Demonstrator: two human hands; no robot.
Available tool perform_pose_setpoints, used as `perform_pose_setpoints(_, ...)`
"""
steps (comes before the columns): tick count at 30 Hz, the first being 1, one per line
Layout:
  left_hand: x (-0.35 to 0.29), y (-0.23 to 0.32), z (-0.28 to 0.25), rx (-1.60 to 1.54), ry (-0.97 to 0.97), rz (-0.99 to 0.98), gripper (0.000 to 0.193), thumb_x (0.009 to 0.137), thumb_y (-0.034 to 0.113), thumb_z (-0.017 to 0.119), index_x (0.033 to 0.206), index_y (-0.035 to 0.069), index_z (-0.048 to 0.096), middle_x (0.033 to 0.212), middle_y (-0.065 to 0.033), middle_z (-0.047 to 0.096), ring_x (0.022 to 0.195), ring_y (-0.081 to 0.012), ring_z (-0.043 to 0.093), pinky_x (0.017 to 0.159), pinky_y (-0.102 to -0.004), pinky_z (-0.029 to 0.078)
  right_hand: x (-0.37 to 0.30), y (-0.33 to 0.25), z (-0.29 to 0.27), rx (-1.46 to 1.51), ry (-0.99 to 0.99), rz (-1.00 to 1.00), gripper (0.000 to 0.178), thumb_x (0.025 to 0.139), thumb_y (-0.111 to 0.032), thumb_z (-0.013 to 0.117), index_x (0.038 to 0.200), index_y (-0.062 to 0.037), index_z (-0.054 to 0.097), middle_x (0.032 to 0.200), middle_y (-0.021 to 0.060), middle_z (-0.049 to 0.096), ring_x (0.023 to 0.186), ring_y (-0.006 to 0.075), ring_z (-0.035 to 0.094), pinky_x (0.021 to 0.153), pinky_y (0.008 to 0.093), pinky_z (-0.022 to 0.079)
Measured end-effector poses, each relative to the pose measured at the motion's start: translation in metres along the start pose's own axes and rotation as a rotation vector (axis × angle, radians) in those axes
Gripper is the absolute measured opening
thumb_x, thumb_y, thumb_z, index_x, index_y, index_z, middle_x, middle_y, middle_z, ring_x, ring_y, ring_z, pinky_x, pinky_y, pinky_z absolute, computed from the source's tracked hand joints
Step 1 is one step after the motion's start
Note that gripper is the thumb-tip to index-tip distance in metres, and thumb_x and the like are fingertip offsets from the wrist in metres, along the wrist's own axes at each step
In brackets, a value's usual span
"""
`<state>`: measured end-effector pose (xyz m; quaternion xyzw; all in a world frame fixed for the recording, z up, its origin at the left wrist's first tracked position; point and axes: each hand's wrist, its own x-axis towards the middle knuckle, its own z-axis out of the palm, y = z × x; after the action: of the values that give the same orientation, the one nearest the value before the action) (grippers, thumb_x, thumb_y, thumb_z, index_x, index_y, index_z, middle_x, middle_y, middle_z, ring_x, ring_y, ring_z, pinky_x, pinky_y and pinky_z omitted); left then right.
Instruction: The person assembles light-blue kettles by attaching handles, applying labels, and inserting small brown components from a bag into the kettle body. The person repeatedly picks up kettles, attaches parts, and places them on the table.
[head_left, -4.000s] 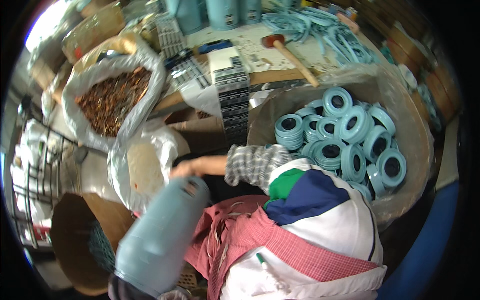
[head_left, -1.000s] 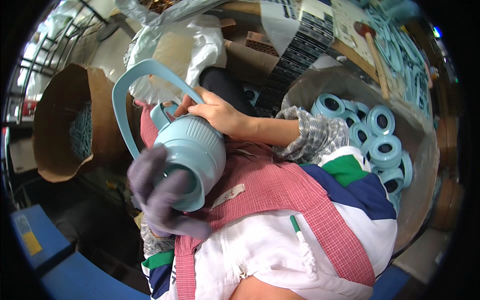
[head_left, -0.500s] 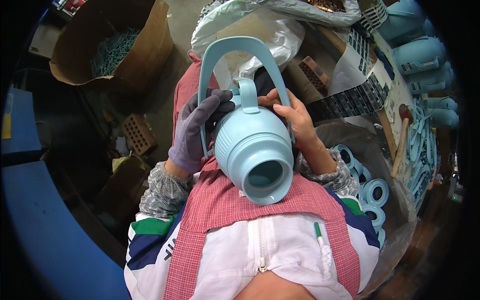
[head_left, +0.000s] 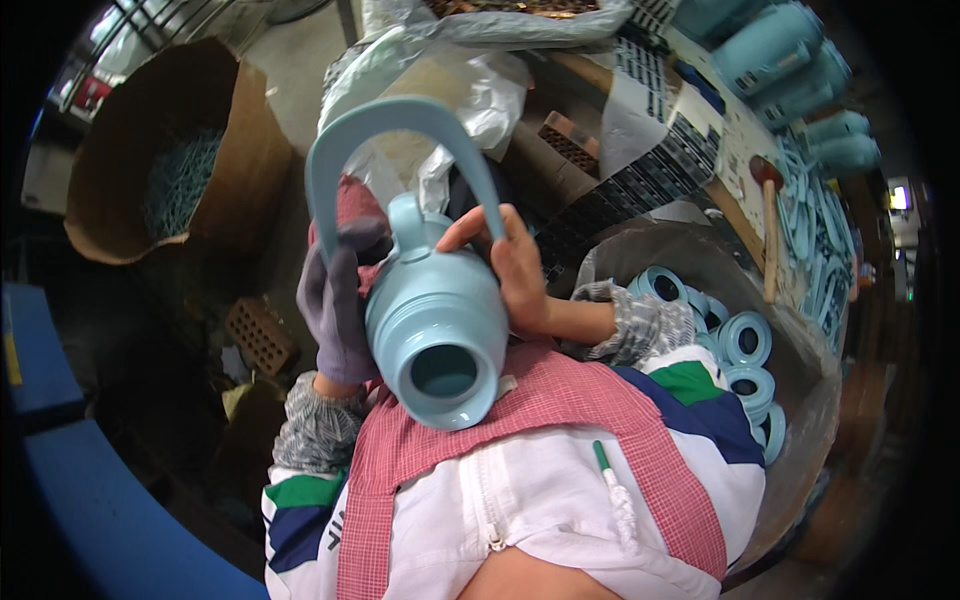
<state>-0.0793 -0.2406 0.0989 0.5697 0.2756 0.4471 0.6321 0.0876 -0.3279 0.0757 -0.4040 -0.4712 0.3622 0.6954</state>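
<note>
Left hand (head_left: 337, 300), right hand (head_left: 522, 278): at handle (head_left: 400, 114), 8 and 4 o'clock; grips unclear
Jug (head_left: 432, 312): handle-fitting, I judge; next calls for steadiness

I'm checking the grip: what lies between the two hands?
The head view shows a blue jug between the gloved left hand and bare right hand.

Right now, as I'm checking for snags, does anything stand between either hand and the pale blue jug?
Only the purple-grey glove comes between the left hand and the jug. Nothing visible separates the bare right hand from it; the fingertips appear to touch it. The lower ends of the carrying handle pass close by both hands.
</note>
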Motion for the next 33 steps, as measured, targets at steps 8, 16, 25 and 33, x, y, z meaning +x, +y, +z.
perform_pose_setpoints(8,0.005,0.007,-0.018,0.074,0.125,0.428,0.02,0.09,0.012,0.047,0.086,-0.005,0.057,0.094,-0.0179,0.059,0.083,-0.0255,0.06,0.078,-0.0391,0.049,0.069,0.004,-0.018,-0.176,-0.326,-0.298,0.052,0.09,-0.048,0.045,0.112,-0.0005,0.05,0.111,0.0144,0.054,0.103,0.0217,0.048,0.092,0.0358,0.035)
perform_pose_setpoints(16,0.066,0.035,-0.07,1.265,-0.025,0.812,0.023,0.084,0.009,0.049,0.103,0.001,0.06,0.111,-0.0121,0.055,0.1,-0.0185,0.054,0.088,-0.0327,0.043,0.128,-0.004,-0.061,-0.164,-0.457,0.055,0.023,0.092,-0.026,0.052,0.103,-0.0049,0.056,0.074,0.0013,0.059,0.063,0.0069,0.057,0.056,0.0202,0.047)
perform_pose_setpoints(25,0.061,0.013,-0.037,0.43,-0.376,-0.08,0.032,0.073,-0.014,0.049,0.099,-0.003,0.065,0.122,-0.0133,0.052,0.111,-0.0207,0.051,0.091,-0.0276,0.04,0.164,-0.182,-0.339,-0.398,0.596,-0.537,0.026,0.081,-0.025,0.069,0.078,-0.0059,0.052,0.064,0.0011,0.052,0.055,0.0103,0.051,0.055,0.0238,0.043)
perform_pose_setpoints(33,0.074,-0.016,-0.012,0.453,-0.404,-0.156,0.026,0.082,-0.008,0.053,0.106,-0.003,0.061,0.111,-0.0112,0.057,0.103,-0.0171,0.055,0.085,-0.0249,0.043,0.237,-0.164,-0.496,-1.344,1.186,-0.559,0.031,0.079,-0.015,0.059,0.095,0.0039,0.042,0.073,0.0227,0.062,0.066,0.0363,0.062,0.059,0.0438,0.049)
